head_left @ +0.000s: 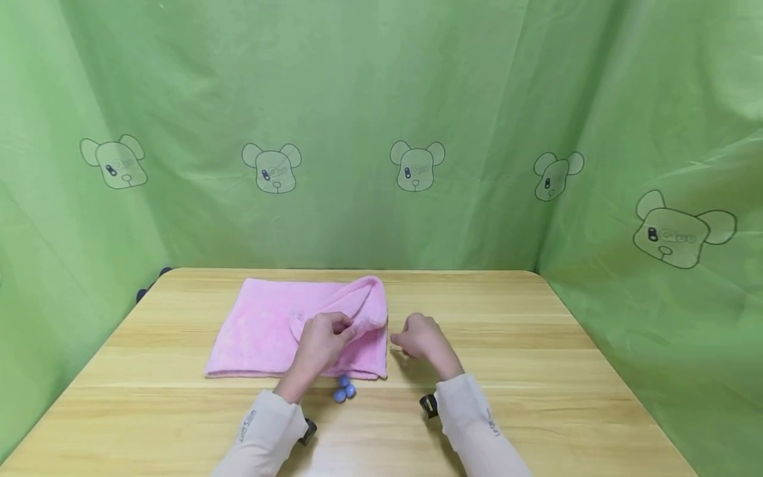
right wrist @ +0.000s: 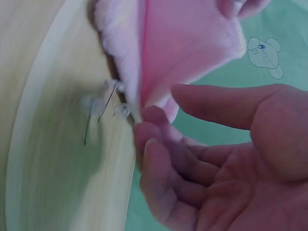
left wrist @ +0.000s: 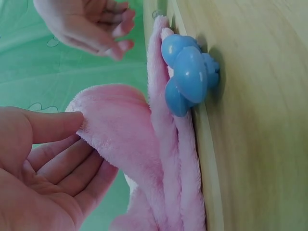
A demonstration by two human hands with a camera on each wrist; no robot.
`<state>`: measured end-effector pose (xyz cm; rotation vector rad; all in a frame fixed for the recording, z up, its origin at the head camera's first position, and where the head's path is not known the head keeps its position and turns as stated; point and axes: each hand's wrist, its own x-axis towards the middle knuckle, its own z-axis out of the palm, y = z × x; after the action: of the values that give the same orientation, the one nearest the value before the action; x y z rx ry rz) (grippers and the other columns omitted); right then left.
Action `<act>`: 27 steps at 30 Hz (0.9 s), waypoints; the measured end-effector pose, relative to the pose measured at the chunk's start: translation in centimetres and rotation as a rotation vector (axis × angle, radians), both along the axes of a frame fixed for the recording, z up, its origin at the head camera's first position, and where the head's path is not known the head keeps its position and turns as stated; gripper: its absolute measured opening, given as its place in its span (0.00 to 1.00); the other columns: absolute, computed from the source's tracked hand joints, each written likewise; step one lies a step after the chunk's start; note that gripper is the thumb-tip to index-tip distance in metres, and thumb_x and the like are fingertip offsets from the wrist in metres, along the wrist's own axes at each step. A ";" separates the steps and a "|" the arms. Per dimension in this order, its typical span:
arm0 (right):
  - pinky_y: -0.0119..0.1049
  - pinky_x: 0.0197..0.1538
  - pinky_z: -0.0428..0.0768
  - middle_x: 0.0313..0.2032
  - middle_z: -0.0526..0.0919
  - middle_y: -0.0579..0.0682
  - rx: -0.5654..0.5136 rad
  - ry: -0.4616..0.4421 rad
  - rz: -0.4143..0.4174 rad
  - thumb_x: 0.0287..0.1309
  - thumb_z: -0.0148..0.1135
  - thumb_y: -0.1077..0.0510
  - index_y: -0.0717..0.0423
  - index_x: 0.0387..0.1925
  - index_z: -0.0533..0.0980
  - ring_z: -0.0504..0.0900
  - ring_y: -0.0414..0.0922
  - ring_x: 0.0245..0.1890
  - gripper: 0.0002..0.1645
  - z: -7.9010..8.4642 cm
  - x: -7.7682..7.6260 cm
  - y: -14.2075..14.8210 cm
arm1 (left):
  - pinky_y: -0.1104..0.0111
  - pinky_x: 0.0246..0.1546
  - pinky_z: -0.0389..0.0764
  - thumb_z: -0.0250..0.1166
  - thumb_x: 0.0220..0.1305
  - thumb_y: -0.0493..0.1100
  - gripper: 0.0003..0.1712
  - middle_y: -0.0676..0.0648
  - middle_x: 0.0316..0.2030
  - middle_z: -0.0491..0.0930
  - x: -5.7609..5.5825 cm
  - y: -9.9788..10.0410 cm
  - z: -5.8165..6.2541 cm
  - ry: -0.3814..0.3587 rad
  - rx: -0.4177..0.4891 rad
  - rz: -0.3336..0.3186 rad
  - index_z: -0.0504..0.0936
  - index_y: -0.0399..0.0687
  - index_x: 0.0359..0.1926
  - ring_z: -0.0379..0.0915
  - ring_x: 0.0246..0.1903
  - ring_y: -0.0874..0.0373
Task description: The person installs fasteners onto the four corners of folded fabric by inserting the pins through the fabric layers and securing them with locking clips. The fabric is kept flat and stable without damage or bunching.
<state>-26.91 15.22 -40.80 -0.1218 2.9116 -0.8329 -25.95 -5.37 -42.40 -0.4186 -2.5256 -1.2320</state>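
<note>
A pink plush cloth (head_left: 256,324) lies flat on the table, its right part folded back. My left hand (head_left: 322,338) pinches the edge of that raised flap between thumb and fingers; the left wrist view shows the flap (left wrist: 115,120) lifted in the grip. Beside the cloth's right edge is my right hand (head_left: 420,336), thumb apart from the loosely curled fingers (right wrist: 159,168), with nothing visible between them. Several clear-headed pins (right wrist: 116,87) lie close to its fingertips by the cloth's edge. Blue rounded, glossy pieces (head_left: 340,395) sit together just in front of the cloth.
The light wooden table (head_left: 536,411) extends to both sides of the cloth. Green curtains (head_left: 334,79) with mouse-head drawings hang behind and along the sides. Dark bands (head_left: 428,405) are worn at both wrists, beside pale sleeves (head_left: 265,424).
</note>
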 end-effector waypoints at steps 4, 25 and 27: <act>0.30 0.16 0.67 0.11 0.76 0.49 0.077 -0.073 -0.013 0.57 0.66 0.53 0.60 0.18 0.76 0.67 0.39 0.09 0.18 -0.3 0.3 0.1 | 0.58 0.38 0.81 0.71 0.56 0.37 0.03 0.50 0.26 0.85 0.0 0.0 0.0 -0.006 0.009 -0.004 0.86 0.43 0.33 0.79 0.27 0.61; 0.29 0.14 0.72 0.17 0.76 0.54 0.157 -0.127 -0.036 0.38 0.55 0.74 0.62 0.20 0.74 0.73 0.42 0.12 0.07 -1.1 0.2 -0.2 | 0.59 0.37 0.82 0.71 0.57 0.38 0.04 0.50 0.27 0.86 0.0 -0.1 0.0 -0.015 0.010 -0.005 0.86 0.43 0.33 0.80 0.27 0.61; 0.30 0.15 0.72 0.18 0.76 0.54 0.129 -0.115 -0.044 0.39 0.55 0.74 0.64 0.24 0.76 0.72 0.43 0.13 0.07 -0.9 0.3 -0.2 | 0.59 0.37 0.82 0.71 0.57 0.38 0.04 0.50 0.27 0.86 0.0 -0.1 0.0 -0.015 0.007 -0.002 0.86 0.43 0.34 0.80 0.27 0.61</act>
<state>-26.65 15.07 -41.69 0.0012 2.8579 -0.6328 -25.98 -5.48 -42.41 -0.4120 -2.5330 -1.2496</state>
